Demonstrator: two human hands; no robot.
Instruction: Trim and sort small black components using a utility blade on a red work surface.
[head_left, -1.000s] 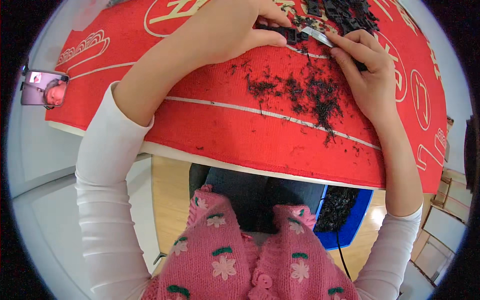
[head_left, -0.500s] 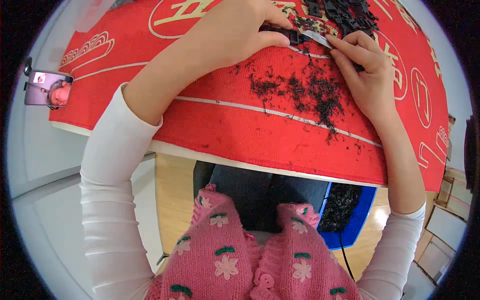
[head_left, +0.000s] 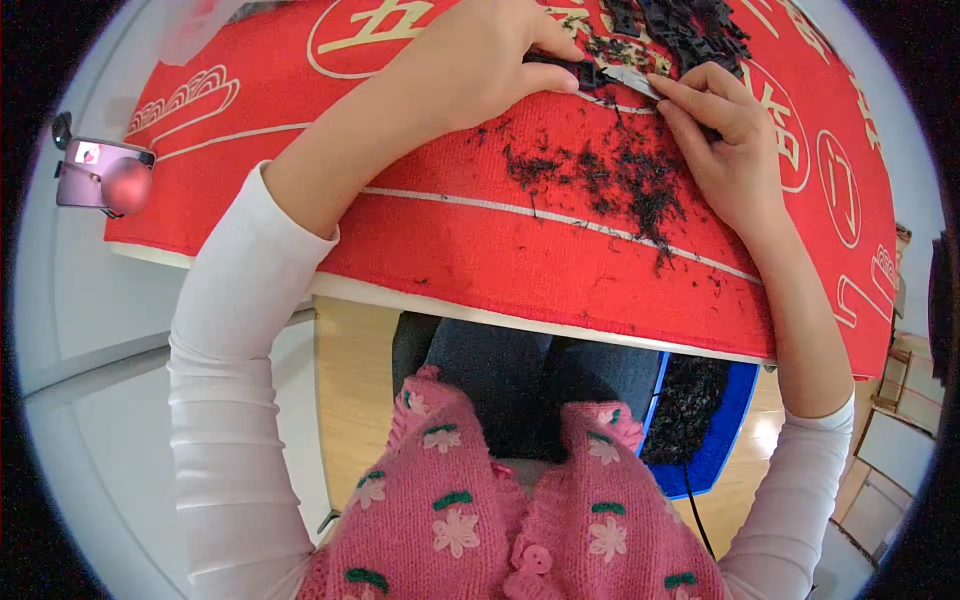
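Across the red table (head_left: 440,262), shavings (head_left: 652,195) are strewn; beyond them, a black part (head_left: 588,76) is held in the left hand (head_left: 500,62), a blade (head_left: 628,80) pinched in the right hand (head_left: 722,132). Trimming seems part-done; whether the pile (head_left: 700,35) is finished can't be told.

To my left I see a flat phone with a lit pink screen (head_left: 98,180). A pale wooden floor (head_left: 355,400) shines below me.

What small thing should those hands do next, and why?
Probably one short, careful trimming stroke with the silver blade in the right hand: its tip sits close to the black piece that the left hand holds, and fine black scraps already lie scattered on the red cloth.
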